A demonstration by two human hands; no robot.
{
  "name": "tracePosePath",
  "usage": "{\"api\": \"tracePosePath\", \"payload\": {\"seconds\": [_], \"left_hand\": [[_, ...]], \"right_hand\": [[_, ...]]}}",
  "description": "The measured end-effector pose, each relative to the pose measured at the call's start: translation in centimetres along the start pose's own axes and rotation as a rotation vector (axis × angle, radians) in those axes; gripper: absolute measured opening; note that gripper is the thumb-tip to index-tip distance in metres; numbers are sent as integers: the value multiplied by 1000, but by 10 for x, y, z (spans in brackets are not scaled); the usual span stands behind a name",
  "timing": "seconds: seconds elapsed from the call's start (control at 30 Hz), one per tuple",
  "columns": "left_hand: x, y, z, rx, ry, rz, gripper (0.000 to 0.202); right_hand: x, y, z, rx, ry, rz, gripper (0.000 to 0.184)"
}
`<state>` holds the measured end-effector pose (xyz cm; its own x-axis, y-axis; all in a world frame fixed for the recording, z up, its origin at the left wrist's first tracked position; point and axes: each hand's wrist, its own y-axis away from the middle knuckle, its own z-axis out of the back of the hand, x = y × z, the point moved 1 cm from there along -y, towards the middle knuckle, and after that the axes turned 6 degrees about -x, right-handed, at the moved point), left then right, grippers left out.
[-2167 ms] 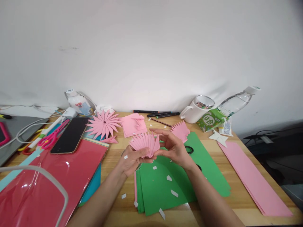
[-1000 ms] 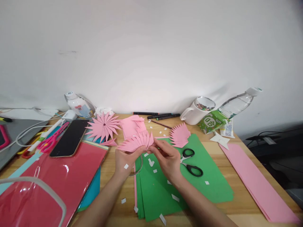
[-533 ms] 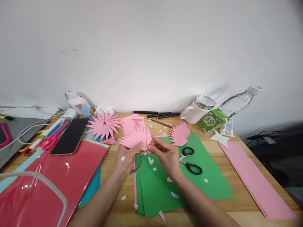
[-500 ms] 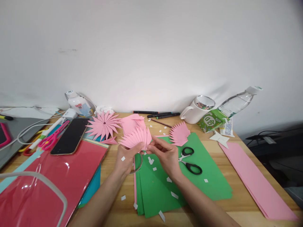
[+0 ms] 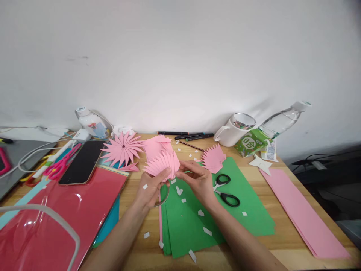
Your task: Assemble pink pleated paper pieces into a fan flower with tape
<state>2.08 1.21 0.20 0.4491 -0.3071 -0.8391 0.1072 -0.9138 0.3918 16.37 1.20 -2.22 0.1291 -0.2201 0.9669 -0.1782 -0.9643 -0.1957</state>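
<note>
A pleated pink paper fan [image 5: 162, 164] with pointed tips is held up above the table. My left hand [image 5: 152, 188] grips its lower left side, thumb lying across the folds. A small white scrap sticks to the back of that hand. My right hand [image 5: 199, 180] pinches the fan's right edge between thumb and fingers. Beneath both hands lies a stack of green paper [image 5: 191, 222] dotted with white scraps. A roll of tape [image 5: 165, 195] is partly hidden below my left hand. Scissors with black handles [image 5: 229, 198] rest on the green sheets, their blades hidden.
Behind are a pink paper pinwheel [image 5: 123, 146], another pink fan [image 5: 213, 159], markers [image 5: 194, 136] and a white mug [image 5: 232, 130]. A phone [image 5: 81, 162] and red sheets in plastic [image 5: 64, 210] lie left. Folded pink paper [image 5: 303, 214] lies right, near a water bottle [image 5: 284, 120].
The right edge of the fan has shifted slightly under my right fingers. Both hands keep their hold, and the whole view has moved a little.
</note>
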Motion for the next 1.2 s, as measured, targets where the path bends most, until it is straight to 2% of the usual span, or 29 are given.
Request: {"api": "tracePosePath", "payload": {"seconds": [0.1, 0.2, 0.3, 0.37, 0.57, 0.77, 1.0, 1.2], "left_hand": [[1, -1, 1, 70, 36, 51, 35], [1, 0, 1, 102, 47, 113, 35], [-1, 2, 1, 116, 43, 148, 36], [-2, 2, 2, 134, 28, 153, 39], [-1, -1, 7, 214, -95, 200, 39], [-2, 1, 7, 130, -46, 283, 37], [-4, 2, 5, 119, -37, 284, 34], [-1, 1, 7, 122, -15, 289, 38]], "right_hand": [[-1, -2, 2, 70, -6, 23, 42], [2, -3, 4, 225, 18, 53, 48], [6, -5, 7, 365, 19, 85, 45], [7, -7, 9, 407, 15, 87, 41], [6, -10, 13, 409, 68, 99, 31], [7, -9, 14, 395, 181, 217, 28], [5, -7, 11, 341, 268, 334, 26], [7, -9, 12, 375, 208, 310, 29]]}}
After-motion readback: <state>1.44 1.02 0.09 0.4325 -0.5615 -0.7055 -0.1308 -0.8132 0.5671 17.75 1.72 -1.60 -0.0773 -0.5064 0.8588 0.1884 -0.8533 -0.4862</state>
